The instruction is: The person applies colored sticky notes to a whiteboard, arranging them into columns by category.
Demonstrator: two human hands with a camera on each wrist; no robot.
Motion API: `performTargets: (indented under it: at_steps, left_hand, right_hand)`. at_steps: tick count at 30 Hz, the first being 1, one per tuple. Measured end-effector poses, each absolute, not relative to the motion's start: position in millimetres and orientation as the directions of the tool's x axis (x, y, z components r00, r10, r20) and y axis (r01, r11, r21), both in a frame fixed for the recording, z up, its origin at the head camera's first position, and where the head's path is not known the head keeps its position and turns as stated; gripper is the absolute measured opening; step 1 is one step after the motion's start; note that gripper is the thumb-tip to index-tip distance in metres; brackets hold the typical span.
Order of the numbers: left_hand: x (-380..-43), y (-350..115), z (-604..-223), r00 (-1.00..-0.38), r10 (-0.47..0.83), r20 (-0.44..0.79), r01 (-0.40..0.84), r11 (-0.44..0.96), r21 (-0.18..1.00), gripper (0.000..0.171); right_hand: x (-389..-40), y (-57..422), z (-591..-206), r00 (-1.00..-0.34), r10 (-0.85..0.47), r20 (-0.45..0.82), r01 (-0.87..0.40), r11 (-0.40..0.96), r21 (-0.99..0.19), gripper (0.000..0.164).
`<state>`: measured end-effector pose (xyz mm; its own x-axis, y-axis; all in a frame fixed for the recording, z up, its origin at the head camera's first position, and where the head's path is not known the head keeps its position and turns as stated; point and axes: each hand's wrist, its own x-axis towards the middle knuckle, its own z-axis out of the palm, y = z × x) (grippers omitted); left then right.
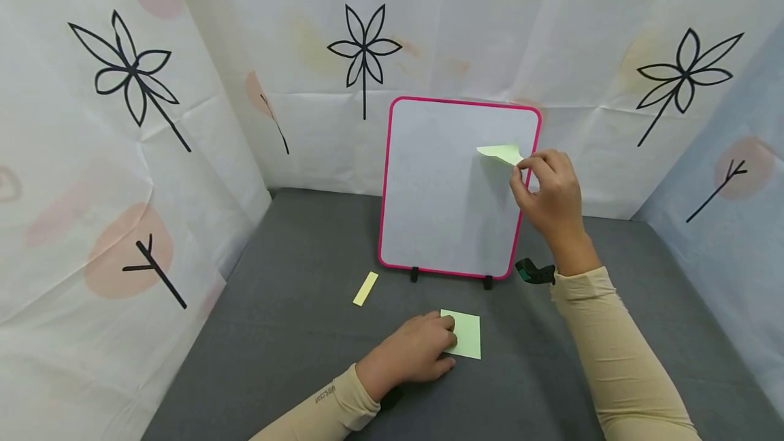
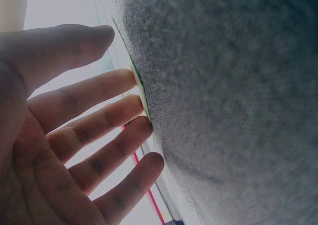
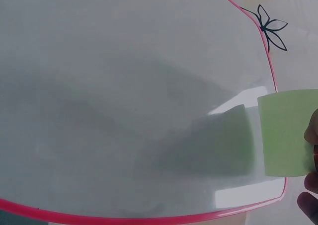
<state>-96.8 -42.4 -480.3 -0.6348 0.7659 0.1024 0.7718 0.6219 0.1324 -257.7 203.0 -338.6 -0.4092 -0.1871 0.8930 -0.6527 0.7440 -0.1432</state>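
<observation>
My right hand (image 1: 553, 189) pinches a pale green sticky note (image 1: 502, 153) by its edge, in front of the upper right part of a whiteboard (image 1: 447, 186) with a pink frame. From the right wrist, the sticky note (image 3: 285, 133) appears near the board's edge, its shadow falling on the white surface. My left hand (image 1: 416, 349) rests on the table, fingertips on a green sticky note pad (image 1: 467, 335). The left wrist view shows the fingers of that hand (image 2: 74, 115) extended and spread, with the tips at the thin edge of the pad.
A narrow yellow paper strip (image 1: 365, 289) lies on the grey tabletop (image 1: 294, 257), left of the whiteboard. Two black feet (image 1: 414, 274) support the board. Patterned cloth (image 1: 294, 53) surrounds the table at the back and sides. A dark strap (image 1: 535, 271) sits by the right wrist.
</observation>
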Motion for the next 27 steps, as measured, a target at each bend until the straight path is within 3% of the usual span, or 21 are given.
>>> performTargets:
  at_steps: [12,27]
  left_hand:
    - [-95.9,-43.5,-480.0,-0.631,0.766,0.123,0.776,0.62,0.116,0.027]
    - [-96.1,-42.2,-477.3,-0.632,0.766,0.121,0.775,0.62,0.125,0.021]
  right_hand:
    - [-258.1,201.9,-343.0,-0.474,-0.217,0.853,-0.621,0.769,-0.149,0.017]
    - [-257.0,196.7,-346.9,-0.422,-0.135,0.897,-0.637,0.748,-0.187,0.014]
